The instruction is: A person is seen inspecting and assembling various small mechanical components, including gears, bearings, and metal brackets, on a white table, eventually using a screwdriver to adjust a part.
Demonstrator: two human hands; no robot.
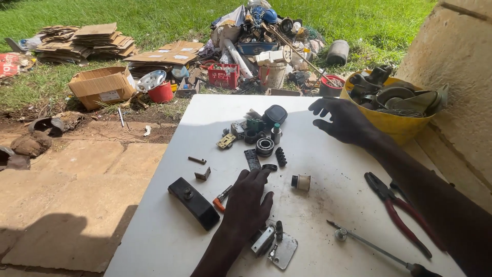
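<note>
Two hands are over the white tabletop [169,231] in my head view. My left hand [248,202] lies flat, palm down, fingers together and pointing to 12 o'clock; it grips nothing. Its fingertips touch a small black oval piece [269,167], and a dark ribbed strip [252,159] lies just beyond. At 9 o'clock of that hand, just beside it, lies an orange-tipped bit [221,199], and further the same way a black box [195,203]. At 5 o'clock of the wrist sits a metal plate [282,251] with a grey block on it.

My right hand [343,120] hovers open, fingers spread loosely toward 9 o'clock, empty, well apart from the left. At its 3 o'clock stands a yellow bucket [397,128] full of metal scrap.

Between the hands, toward 12 o'clock from the left one, is a cluster of small parts: a bearing [265,146], a black ribbed grip [281,157], a brass hinge [226,141] and a dark rounded cap [275,115]. A small spool [301,182] lies at 2 o'clock of the left hand. Red-handled pliers [397,208] and a long screwdriver [374,249] lie near the right forearm.

Beyond the tabletop's far edge, cardboard [102,84] and a junk pile [261,46] lie on grass.
</note>
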